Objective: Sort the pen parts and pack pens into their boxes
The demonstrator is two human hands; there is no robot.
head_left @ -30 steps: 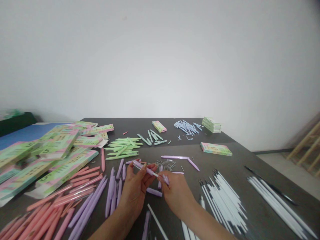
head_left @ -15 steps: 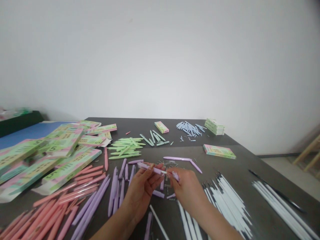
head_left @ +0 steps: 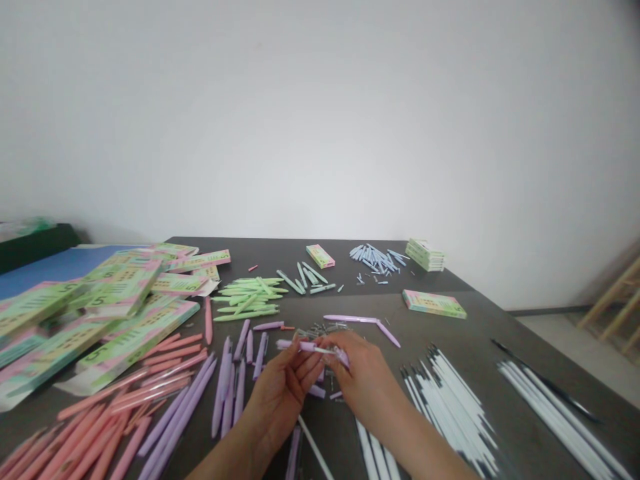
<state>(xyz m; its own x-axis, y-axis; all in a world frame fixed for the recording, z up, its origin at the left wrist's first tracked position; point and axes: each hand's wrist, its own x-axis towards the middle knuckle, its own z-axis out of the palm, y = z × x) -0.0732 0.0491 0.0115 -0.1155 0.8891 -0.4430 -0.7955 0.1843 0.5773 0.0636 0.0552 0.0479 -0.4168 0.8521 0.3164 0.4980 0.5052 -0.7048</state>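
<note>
My left hand (head_left: pixel 283 388) pinches a purple pen barrel (head_left: pixel 307 346), held nearly level above the table. Closed fingers of my right hand (head_left: pixel 364 375) grip a smaller purple pen piece (head_left: pixel 343 357). Between the two purple parts runs a thin white rod (head_left: pixel 325 351), which looks like a refill; whether it is inside both parts I cannot tell. Just beyond my fingers lie small metal-looking pieces (head_left: pixel 320 329), partly hidden. Purple pen barrels (head_left: pixel 227 387) lie left of my left hand. Below my hands rests a white refill (head_left: pixel 315 448).
Pink barrels (head_left: pixel 83 437) and a heap of printed boxes (head_left: pixel 125 287) fill the left. Green pens (head_left: pixel 250 295) and blue pen parts (head_left: pixel 375 257) lie farther back. White refills (head_left: pixel 445 407) spread on the right, near a black pen (head_left: pixel 545 380). Another box (head_left: pixel 434 303) lies behind them.
The purple barrel in my left hand has turned from slanted to nearly level. Both hands have shifted slightly, still holding their parts close together. The view has also moved a little.
</note>
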